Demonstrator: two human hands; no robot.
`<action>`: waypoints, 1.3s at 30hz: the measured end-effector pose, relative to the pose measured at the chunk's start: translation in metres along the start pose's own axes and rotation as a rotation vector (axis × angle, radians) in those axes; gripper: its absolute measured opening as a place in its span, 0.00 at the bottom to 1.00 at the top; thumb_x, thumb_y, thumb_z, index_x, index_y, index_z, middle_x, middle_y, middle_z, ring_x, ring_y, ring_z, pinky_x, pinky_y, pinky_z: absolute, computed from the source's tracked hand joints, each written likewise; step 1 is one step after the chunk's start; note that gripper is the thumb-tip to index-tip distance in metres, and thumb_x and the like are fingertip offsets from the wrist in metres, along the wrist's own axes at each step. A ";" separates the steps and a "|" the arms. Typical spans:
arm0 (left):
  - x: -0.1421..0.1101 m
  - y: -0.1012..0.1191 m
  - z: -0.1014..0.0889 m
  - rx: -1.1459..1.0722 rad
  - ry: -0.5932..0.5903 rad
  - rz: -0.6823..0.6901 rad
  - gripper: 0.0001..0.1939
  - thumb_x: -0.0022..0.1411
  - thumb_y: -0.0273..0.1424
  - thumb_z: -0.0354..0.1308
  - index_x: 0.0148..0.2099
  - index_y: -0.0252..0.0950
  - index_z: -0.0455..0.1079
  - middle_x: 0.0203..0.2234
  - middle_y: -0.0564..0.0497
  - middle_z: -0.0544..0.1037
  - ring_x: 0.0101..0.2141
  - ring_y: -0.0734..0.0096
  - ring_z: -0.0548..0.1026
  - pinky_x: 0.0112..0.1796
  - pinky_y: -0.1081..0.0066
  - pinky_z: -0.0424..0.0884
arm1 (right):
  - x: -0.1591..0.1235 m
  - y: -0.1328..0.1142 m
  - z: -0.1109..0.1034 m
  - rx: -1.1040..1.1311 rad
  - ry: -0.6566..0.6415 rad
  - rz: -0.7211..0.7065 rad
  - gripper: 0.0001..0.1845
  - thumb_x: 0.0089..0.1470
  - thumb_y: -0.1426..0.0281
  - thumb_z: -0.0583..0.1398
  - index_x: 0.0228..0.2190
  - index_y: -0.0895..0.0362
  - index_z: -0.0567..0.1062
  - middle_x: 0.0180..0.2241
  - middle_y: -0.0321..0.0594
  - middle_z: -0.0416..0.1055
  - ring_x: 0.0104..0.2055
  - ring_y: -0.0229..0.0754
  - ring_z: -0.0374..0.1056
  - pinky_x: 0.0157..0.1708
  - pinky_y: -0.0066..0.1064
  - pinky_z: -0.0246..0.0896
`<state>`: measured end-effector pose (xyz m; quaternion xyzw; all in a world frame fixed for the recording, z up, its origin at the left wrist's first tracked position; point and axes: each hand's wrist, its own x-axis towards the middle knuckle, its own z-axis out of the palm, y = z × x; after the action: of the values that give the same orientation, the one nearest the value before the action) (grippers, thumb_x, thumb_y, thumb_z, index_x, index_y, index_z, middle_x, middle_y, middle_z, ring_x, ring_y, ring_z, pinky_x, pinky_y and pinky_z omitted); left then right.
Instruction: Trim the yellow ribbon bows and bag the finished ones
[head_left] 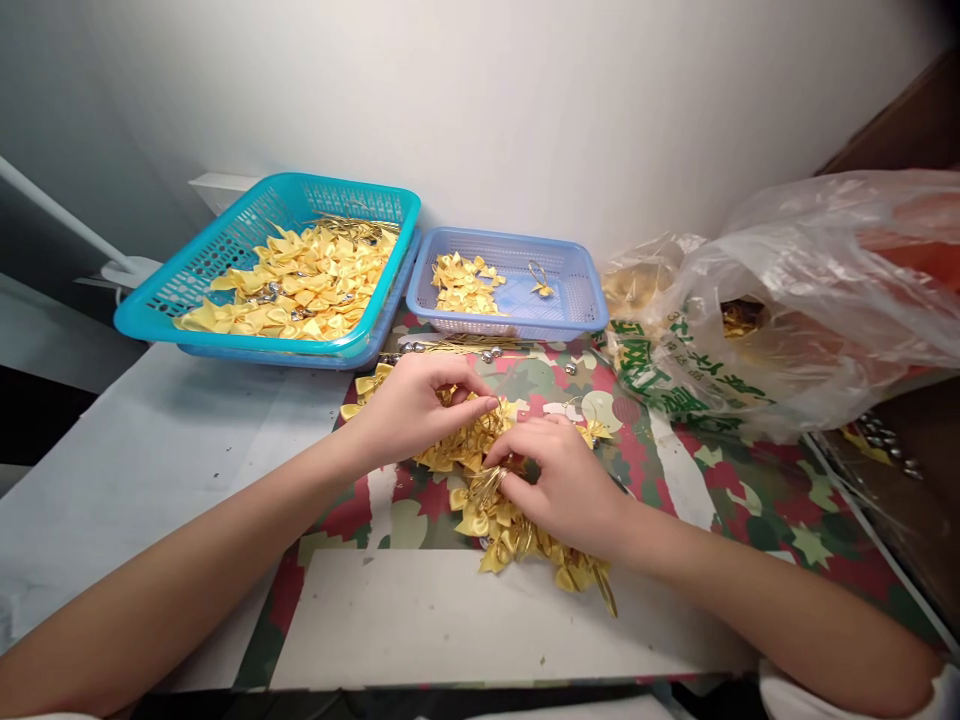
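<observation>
Seemingly we are partway: looped bows (476, 520) lie heaped near, plain bows (300, 290) in the teal basket (225, 343) far left. Our right hand (562, 480) pinches gold loops (491, 483); our left hand (420, 405) pinches too, on what we cannot tell.

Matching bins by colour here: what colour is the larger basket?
Turquoise blue basket, clearest in the head view.

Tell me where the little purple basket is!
In the head view, the little purple basket sits near the wall, between the turquoise basket on the left and the plastic bag on the right.
</observation>
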<state>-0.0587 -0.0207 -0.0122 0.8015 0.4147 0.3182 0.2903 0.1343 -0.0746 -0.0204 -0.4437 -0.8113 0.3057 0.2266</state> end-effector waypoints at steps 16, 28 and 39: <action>0.001 -0.004 -0.003 -0.018 -0.082 0.027 0.11 0.66 0.37 0.55 0.34 0.37 0.74 0.31 0.52 0.79 0.34 0.70 0.75 0.37 0.70 0.68 | 0.005 0.021 -0.056 0.572 0.113 -0.026 0.10 0.48 0.80 0.59 0.33 0.54 0.72 0.34 0.35 0.71 0.38 0.37 0.68 0.38 0.30 0.65; 0.001 0.001 -0.004 -0.113 -0.075 0.035 0.12 0.66 0.36 0.55 0.34 0.36 0.74 0.27 0.53 0.77 0.29 0.74 0.73 0.32 0.74 0.66 | 0.019 0.021 -0.095 0.284 -0.248 -0.112 0.15 0.55 0.77 0.56 0.44 0.54 0.66 0.37 0.37 0.70 0.41 0.38 0.67 0.37 0.29 0.63; 0.001 0.001 -0.001 -0.043 -0.101 0.132 0.11 0.67 0.33 0.54 0.33 0.37 0.74 0.25 0.54 0.77 0.28 0.74 0.71 0.32 0.72 0.64 | 0.023 0.022 -0.089 0.035 -0.232 -0.382 0.22 0.52 0.85 0.55 0.46 0.54 0.66 0.39 0.37 0.74 0.43 0.38 0.69 0.44 0.32 0.62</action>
<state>-0.0586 -0.0196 -0.0106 0.8358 0.3389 0.3045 0.3064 0.1919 -0.0193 0.0295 -0.2398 -0.8958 0.3204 0.1933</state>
